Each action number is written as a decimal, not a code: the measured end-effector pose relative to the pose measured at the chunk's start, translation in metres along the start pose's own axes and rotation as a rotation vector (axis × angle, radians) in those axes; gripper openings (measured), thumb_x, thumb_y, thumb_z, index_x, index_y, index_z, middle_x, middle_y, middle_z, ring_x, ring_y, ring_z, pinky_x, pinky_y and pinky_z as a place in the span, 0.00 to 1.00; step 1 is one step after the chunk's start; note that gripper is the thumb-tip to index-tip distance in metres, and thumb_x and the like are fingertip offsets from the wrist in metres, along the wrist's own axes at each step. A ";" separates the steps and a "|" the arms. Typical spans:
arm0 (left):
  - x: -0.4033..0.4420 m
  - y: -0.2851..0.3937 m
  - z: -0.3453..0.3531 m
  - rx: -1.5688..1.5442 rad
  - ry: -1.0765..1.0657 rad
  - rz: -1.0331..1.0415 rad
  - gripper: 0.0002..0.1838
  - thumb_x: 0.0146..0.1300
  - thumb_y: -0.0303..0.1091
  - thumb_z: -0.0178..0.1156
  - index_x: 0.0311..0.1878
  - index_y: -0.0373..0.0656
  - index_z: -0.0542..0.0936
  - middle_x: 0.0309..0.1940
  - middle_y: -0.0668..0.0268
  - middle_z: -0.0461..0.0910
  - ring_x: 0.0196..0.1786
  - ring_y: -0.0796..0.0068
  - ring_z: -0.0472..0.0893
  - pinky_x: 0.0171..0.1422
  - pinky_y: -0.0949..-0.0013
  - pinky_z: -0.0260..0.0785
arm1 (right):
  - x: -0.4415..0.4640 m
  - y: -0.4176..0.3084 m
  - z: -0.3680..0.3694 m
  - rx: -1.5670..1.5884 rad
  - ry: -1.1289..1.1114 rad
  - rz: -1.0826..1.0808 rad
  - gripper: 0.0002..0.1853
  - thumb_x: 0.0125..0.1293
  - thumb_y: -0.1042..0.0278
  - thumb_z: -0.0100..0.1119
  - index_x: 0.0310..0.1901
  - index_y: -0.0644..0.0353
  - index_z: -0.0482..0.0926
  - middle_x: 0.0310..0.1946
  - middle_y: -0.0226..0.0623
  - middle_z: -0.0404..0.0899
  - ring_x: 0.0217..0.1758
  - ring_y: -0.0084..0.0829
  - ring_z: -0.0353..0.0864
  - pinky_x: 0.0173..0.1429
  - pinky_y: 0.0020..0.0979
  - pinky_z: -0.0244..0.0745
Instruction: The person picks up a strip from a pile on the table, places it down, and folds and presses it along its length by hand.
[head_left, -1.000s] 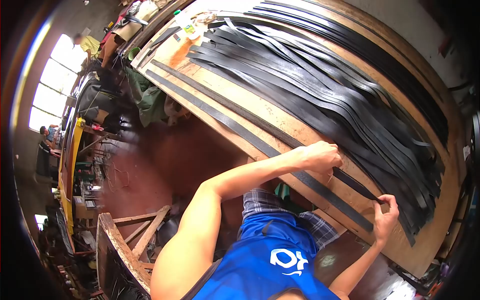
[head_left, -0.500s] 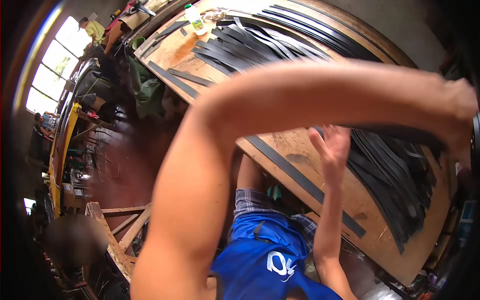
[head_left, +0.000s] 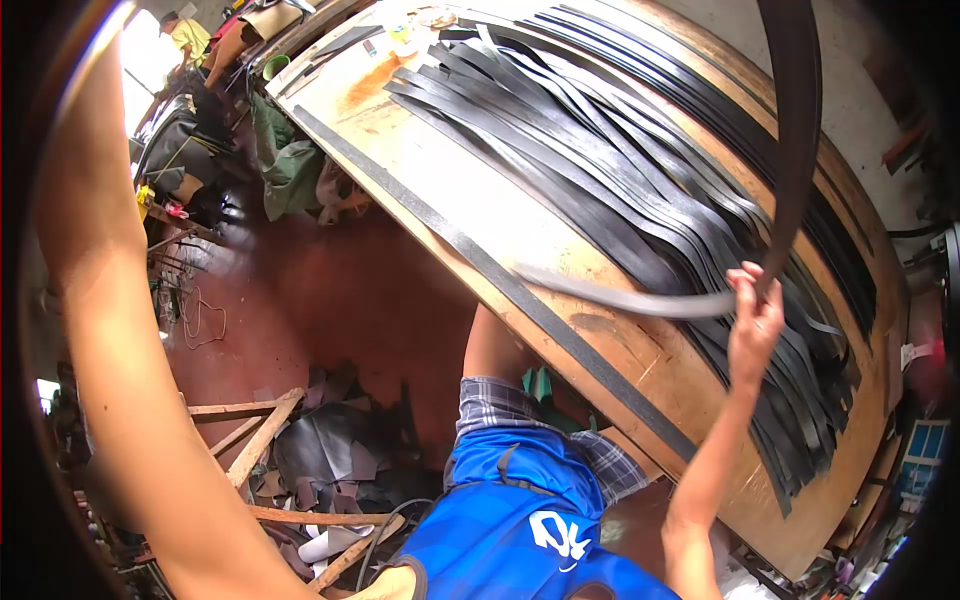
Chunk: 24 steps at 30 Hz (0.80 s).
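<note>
My right hand point(head_left: 757, 325) is closed around a long black strip point(head_left: 797, 130), which looks like rubber or leather. One part of the strip rises out of the top of view; a blurred grey length runs left from the hand, above the table. Under and beside that hand lies a loose pile of similar black strips point(head_left: 600, 180) on the wooden table point(head_left: 560, 245). My left arm point(head_left: 120, 300) reaches up along the left side, its hand beyond the view. A single flat dark strip point(head_left: 480, 260) lies along the table's near edge.
Straight dark strips point(head_left: 700, 100) lie along the table's far side. Left of the table, a green sheet point(head_left: 285, 165) hangs near the red floor point(head_left: 330, 290). A wooden frame point(head_left: 262, 440) and dark scraps point(head_left: 335, 440) are near my legs. Another person point(head_left: 187, 38) is at the far left.
My left arm has swung from across the table to the far left, taking its hand out of view. My right hand, open before, has moved right and closed on a black strip.
</note>
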<state>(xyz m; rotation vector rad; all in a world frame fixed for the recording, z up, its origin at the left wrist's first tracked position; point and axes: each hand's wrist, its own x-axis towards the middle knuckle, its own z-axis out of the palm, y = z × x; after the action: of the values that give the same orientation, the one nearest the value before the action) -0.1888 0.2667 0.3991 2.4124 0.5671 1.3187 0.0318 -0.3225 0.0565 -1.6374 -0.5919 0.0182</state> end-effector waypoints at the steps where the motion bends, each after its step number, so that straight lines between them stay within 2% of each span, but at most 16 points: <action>1: 0.009 -0.028 -0.020 0.009 0.052 -0.066 0.22 0.67 0.58 0.74 0.29 0.51 0.80 0.17 0.73 0.77 0.17 0.77 0.75 0.19 0.73 0.62 | -0.005 -0.003 -0.027 -0.055 0.000 0.027 0.12 0.85 0.71 0.57 0.62 0.65 0.81 0.50 0.37 0.88 0.57 0.24 0.87 0.70 0.29 0.78; 2: 0.018 -0.053 -0.039 0.010 0.101 -0.124 0.23 0.67 0.58 0.74 0.29 0.52 0.80 0.17 0.73 0.77 0.17 0.78 0.75 0.18 0.73 0.62 | -0.014 -0.012 -0.056 -0.149 -0.034 0.041 0.14 0.85 0.69 0.57 0.64 0.66 0.80 0.52 0.38 0.88 0.58 0.25 0.87 0.71 0.30 0.78; 4: 0.038 -0.105 -0.074 -0.018 0.203 -0.229 0.23 0.67 0.59 0.74 0.29 0.52 0.80 0.17 0.74 0.77 0.16 0.79 0.74 0.18 0.74 0.61 | -0.030 -0.031 -0.113 -0.305 -0.114 0.081 0.15 0.85 0.66 0.57 0.63 0.68 0.82 0.51 0.37 0.88 0.58 0.26 0.86 0.72 0.30 0.75; 6: 0.054 -0.147 -0.099 -0.081 0.285 -0.318 0.23 0.67 0.60 0.74 0.29 0.53 0.80 0.17 0.75 0.77 0.16 0.80 0.73 0.17 0.75 0.60 | -0.044 -0.058 -0.151 -0.478 -0.092 0.122 0.15 0.84 0.60 0.61 0.55 0.67 0.84 0.45 0.32 0.86 0.51 0.22 0.82 0.63 0.27 0.74; 7: 0.061 -0.166 -0.106 -0.130 0.318 -0.357 0.23 0.68 0.60 0.74 0.29 0.53 0.80 0.17 0.75 0.77 0.16 0.81 0.73 0.17 0.76 0.60 | -0.051 -0.065 -0.175 -0.534 -0.190 0.085 0.17 0.83 0.57 0.63 0.50 0.66 0.83 0.42 0.29 0.83 0.47 0.21 0.78 0.59 0.26 0.72; 8: 0.069 -0.184 -0.110 -0.180 0.349 -0.391 0.23 0.68 0.60 0.74 0.29 0.53 0.80 0.17 0.75 0.77 0.16 0.82 0.73 0.17 0.76 0.59 | -0.057 -0.078 -0.188 -0.570 -0.223 0.145 0.18 0.81 0.54 0.64 0.48 0.65 0.82 0.39 0.26 0.82 0.45 0.19 0.76 0.56 0.24 0.71; 9: 0.076 -0.203 -0.111 -0.233 0.369 -0.419 0.24 0.68 0.61 0.74 0.29 0.53 0.79 0.17 0.76 0.77 0.16 0.82 0.72 0.17 0.77 0.59 | -0.066 -0.086 -0.198 -0.580 -0.143 0.252 0.16 0.80 0.57 0.67 0.45 0.64 0.82 0.35 0.25 0.81 0.41 0.18 0.74 0.51 0.23 0.70; 11: 0.080 -0.238 -0.098 -0.308 0.386 -0.481 0.24 0.68 0.61 0.74 0.29 0.54 0.79 0.17 0.77 0.76 0.15 0.83 0.71 0.16 0.78 0.58 | -0.078 -0.093 -0.221 -0.763 -0.151 0.325 0.11 0.78 0.65 0.68 0.41 0.65 0.83 0.32 0.24 0.80 0.38 0.17 0.73 0.46 0.22 0.69; 12: 0.071 -0.251 -0.082 -0.311 0.377 -0.503 0.24 0.68 0.62 0.74 0.29 0.54 0.79 0.17 0.77 0.76 0.15 0.84 0.71 0.16 0.78 0.57 | -0.086 -0.091 -0.225 -0.763 -0.138 0.328 0.11 0.78 0.65 0.68 0.41 0.65 0.83 0.32 0.24 0.80 0.38 0.17 0.73 0.46 0.22 0.69; 14: 0.019 -0.252 -0.026 -0.201 0.327 -0.542 0.26 0.72 0.60 0.70 0.33 0.45 0.81 0.21 0.70 0.80 0.21 0.76 0.80 0.19 0.73 0.66 | -0.101 -0.078 -0.225 -0.598 -0.152 0.417 0.07 0.75 0.71 0.67 0.39 0.66 0.83 0.31 0.23 0.79 0.36 0.16 0.73 0.43 0.22 0.68; 16: -0.023 -0.300 0.020 -0.296 0.319 -0.714 0.26 0.78 0.56 0.64 0.42 0.37 0.82 0.28 0.63 0.85 0.28 0.67 0.90 0.22 0.71 0.74 | -0.103 -0.060 -0.189 -0.586 -0.195 0.408 0.06 0.74 0.74 0.67 0.39 0.67 0.83 0.32 0.27 0.82 0.37 0.17 0.77 0.44 0.25 0.72; 17: -0.045 -0.325 0.043 -0.486 0.308 -0.806 0.24 0.79 0.53 0.64 0.47 0.36 0.81 0.31 0.61 0.87 0.27 0.66 0.90 0.21 0.73 0.74 | -0.105 -0.052 -0.164 -0.580 -0.199 0.402 0.06 0.74 0.74 0.67 0.38 0.68 0.83 0.31 0.29 0.83 0.38 0.18 0.79 0.44 0.26 0.74; 18: -0.067 -0.328 0.065 -0.429 0.385 -0.883 0.23 0.80 0.51 0.62 0.50 0.36 0.81 0.34 0.60 0.88 0.27 0.66 0.90 0.22 0.72 0.76 | -0.105 -0.043 -0.144 -0.594 -0.213 0.414 0.07 0.73 0.74 0.67 0.38 0.68 0.83 0.31 0.31 0.84 0.37 0.20 0.80 0.45 0.27 0.75; 20: -0.117 -0.322 0.101 -0.347 0.421 -0.853 0.20 0.82 0.47 0.61 0.54 0.35 0.81 0.39 0.59 0.90 0.29 0.67 0.90 0.25 0.72 0.78 | -0.107 -0.024 -0.119 -0.651 -0.251 0.418 0.07 0.73 0.73 0.67 0.38 0.68 0.84 0.29 0.36 0.84 0.35 0.23 0.81 0.44 0.28 0.76; 22: -0.153 -0.295 0.122 -0.330 0.321 -0.706 0.18 0.82 0.45 0.60 0.54 0.36 0.84 0.42 0.59 0.91 0.31 0.70 0.90 0.28 0.72 0.79 | -0.114 -0.005 -0.108 -0.747 -0.273 0.327 0.07 0.72 0.73 0.68 0.38 0.68 0.84 0.29 0.40 0.84 0.34 0.26 0.82 0.43 0.30 0.76; 24: -0.185 -0.234 0.143 -0.349 0.182 -0.652 0.15 0.83 0.41 0.59 0.51 0.38 0.86 0.43 0.60 0.92 0.31 0.74 0.89 0.33 0.74 0.77 | -0.121 0.004 -0.096 -0.664 -0.232 0.365 0.08 0.73 0.71 0.68 0.39 0.68 0.84 0.30 0.39 0.84 0.34 0.27 0.82 0.44 0.31 0.77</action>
<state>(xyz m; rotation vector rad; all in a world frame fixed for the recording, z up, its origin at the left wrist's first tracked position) -0.2010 0.3645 0.0831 1.6327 0.9748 1.2136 -0.0385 -0.4581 0.0301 -2.3971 -0.4899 0.3108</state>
